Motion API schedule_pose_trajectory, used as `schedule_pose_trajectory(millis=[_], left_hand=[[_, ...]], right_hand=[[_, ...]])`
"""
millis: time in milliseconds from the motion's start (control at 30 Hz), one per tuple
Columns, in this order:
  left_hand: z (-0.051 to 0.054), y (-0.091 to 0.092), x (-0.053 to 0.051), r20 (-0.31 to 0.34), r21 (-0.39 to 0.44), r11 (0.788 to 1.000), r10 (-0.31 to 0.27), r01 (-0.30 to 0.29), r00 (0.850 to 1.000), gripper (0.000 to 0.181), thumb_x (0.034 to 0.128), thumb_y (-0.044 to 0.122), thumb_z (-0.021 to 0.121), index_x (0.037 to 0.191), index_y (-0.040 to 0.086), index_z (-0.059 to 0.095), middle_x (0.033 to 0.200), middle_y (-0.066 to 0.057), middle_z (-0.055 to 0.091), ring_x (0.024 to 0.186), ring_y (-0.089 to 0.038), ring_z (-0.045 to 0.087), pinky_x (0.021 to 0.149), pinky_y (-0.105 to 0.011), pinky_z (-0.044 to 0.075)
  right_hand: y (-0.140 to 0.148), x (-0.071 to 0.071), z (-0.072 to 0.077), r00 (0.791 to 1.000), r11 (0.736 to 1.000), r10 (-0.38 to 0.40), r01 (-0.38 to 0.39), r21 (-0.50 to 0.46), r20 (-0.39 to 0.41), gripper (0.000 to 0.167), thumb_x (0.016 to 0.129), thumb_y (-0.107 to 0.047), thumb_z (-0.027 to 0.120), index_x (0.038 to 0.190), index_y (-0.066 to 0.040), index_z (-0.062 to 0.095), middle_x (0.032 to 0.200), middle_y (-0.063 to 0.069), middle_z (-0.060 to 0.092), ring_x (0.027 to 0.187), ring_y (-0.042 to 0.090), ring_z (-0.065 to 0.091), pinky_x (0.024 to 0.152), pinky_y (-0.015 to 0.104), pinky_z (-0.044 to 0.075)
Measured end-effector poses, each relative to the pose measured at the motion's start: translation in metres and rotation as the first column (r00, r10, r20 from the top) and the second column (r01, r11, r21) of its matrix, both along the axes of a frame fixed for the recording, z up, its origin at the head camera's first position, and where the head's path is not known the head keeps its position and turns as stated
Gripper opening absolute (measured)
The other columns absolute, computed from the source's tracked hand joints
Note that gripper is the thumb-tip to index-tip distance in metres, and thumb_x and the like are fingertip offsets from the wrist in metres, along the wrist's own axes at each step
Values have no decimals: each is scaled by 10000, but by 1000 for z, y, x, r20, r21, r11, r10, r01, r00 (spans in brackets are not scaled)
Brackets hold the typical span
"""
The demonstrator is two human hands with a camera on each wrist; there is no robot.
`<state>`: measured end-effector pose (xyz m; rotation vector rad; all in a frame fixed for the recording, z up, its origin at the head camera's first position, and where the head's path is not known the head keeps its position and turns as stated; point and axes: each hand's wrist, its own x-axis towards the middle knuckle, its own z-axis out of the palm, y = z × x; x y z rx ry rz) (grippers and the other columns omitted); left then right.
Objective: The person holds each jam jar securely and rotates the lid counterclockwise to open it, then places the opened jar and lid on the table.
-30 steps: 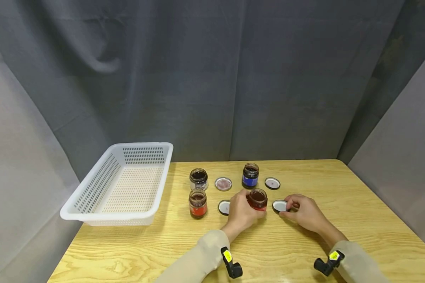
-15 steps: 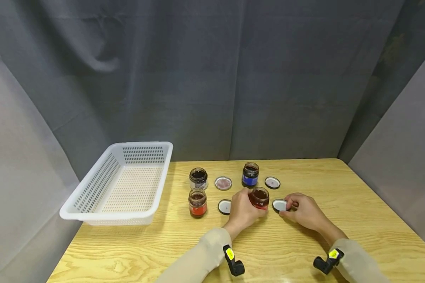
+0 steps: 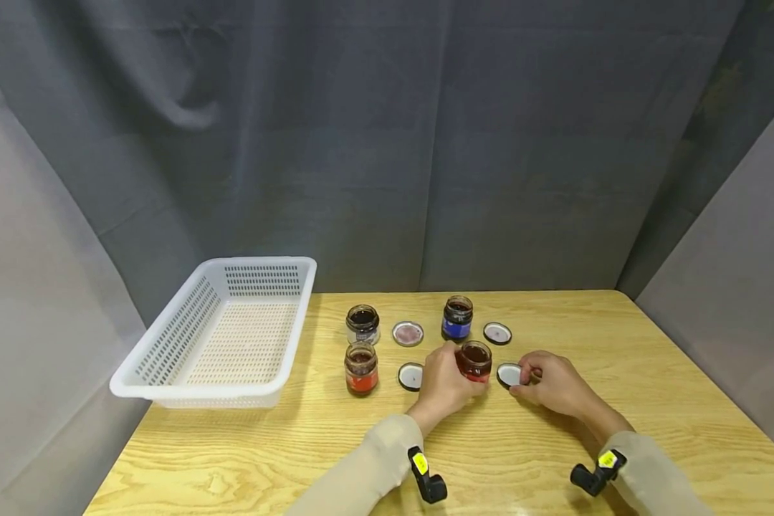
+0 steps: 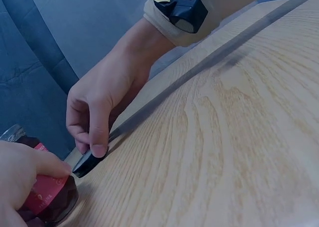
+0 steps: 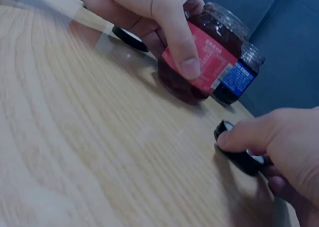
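My left hand (image 3: 446,380) grips an open jam jar (image 3: 476,362) with a red label, its thumb pressed against the label (image 5: 207,57) in the right wrist view. The jar stands upright, dark red inside. To its right, my right hand (image 3: 553,387) pinches a jar lid (image 3: 508,375) by its edge between thumb and fingers. That lid has a black rim (image 4: 87,163) and lies with its white inner face upward. In the right wrist view it appears slightly tilted, near the tabletop. Jar and lid are apart.
Other open jars stand behind and left: blue-labelled (image 3: 456,319), pale-labelled (image 3: 362,326) and orange-red-labelled (image 3: 361,370). Loose lids lie upturned beside them: one pinkish (image 3: 408,333), one at the back right (image 3: 497,333), one left of my hand (image 3: 410,376). A white basket (image 3: 284,358) stands left.
My left hand and the red-labelled jar have shifted slightly to the right, nearer the lid. My right hand keeps its pinch on the lid, almost unmoved.
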<state>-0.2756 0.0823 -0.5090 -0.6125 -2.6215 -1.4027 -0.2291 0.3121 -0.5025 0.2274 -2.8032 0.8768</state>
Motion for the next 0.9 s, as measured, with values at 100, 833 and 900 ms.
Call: schedule_pose_trajectory(millis=[100, 833, 900], left_hand=[[1, 1, -1, 7, -9, 1000, -8, 8, 1000, 607, 651, 244, 998, 1113, 105, 630, 1002, 10, 672, 962, -149, 628, 889, -299, 521], [2, -4, 0, 27, -21, 1000, -9, 9, 1000, 929, 668, 290, 1004, 1437, 56, 539, 1250, -66, 622, 1146, -224, 595, 1002, -399, 489], [6, -8, 2, 27, -26, 1000, -11, 11, 1000, 975, 686, 310, 996, 1484, 49, 500, 1294, -84, 593, 1182, -242, 578, 1017, -414, 481]], right_hand=[[0, -3, 6, 999, 999, 21, -22, 30, 50, 322, 759, -160, 935, 815, -127, 620, 862, 18, 603, 782, 197, 524, 675, 339, 428], [4, -8, 18, 990, 991, 105, -112, 67, 95, 457, 765, -139, 935, 1078, -60, 611, 1062, 103, 622, 928, 265, 596, 779, 441, 500], [5, -4, 22, 992, 991, 95, -101, 83, 80, 430, 825, -160, 891, 1140, -40, 624, 1122, 138, 624, 966, 308, 617, 798, 476, 517]])
